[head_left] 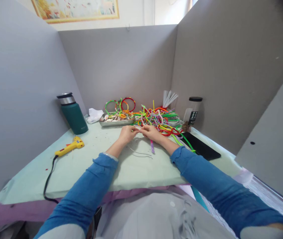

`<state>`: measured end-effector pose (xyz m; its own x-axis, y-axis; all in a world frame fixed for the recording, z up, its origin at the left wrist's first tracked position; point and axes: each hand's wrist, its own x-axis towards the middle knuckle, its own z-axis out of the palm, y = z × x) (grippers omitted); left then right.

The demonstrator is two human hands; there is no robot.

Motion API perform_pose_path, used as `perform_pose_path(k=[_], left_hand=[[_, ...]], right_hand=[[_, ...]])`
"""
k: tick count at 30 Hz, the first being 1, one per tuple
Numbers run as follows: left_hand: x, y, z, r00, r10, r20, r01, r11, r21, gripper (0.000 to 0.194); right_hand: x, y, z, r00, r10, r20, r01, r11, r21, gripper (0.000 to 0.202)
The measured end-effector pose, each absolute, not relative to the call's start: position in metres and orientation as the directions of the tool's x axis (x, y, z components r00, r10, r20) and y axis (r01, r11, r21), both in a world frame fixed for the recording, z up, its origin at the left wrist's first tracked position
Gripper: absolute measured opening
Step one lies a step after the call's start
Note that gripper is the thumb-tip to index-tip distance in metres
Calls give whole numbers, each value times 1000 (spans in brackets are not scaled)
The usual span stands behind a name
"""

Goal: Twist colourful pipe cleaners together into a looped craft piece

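My left hand (pixel 128 133) and my right hand (pixel 151 132) meet above the middle of the table, fingertips pinched together. What lies between the fingertips is too small to make out. A short purple pipe cleaner (pixel 152 146) sticks out below my right hand; whether that hand grips it is hidden. Thin grey wires (pixel 141 153) extend over the cloth below my hands. Just behind my right hand spreads a tangled heap of coloured pipe cleaners (pixel 153 116). A metal tray (pixel 116 123) holding shells stands behind my left hand.
A yellow glue gun (pixel 70 147) with a black cord lies left, near a green bottle (pixel 74 114) and white tissue (pixel 95 115). Coloured rings (pixel 128 104) stand by the tray. White sticks (pixel 168 99), a clear bottle (pixel 193 111) and a black phone-like slab (pixel 203 147) are right. Grey partitions (pixel 118 63) enclose the table.
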<state>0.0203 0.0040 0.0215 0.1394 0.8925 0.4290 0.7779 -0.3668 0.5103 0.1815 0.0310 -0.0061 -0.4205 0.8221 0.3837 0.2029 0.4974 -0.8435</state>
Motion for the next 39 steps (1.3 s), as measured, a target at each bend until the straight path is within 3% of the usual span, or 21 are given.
perform_pose_path(k=[5,12,23,39], left_hand=[[19,8,17,193,868,457,816,-401,416,20],[18,9,17,201,872,447,827,-396,399,21],[20,4,20,102,956,275,708,-264,655,30],[16,7,14,218,959,182,644,-281,711,33]], right_hand=[[182,29,-4,-424,822,380,198,494,-846,31],[181,28,-3,-427,820,381,209,499,-841,30],[183,29,-4,-419,805,421,205,535,-819,32],[182,31,-6,-434,803,410,199,529,-825,28]])
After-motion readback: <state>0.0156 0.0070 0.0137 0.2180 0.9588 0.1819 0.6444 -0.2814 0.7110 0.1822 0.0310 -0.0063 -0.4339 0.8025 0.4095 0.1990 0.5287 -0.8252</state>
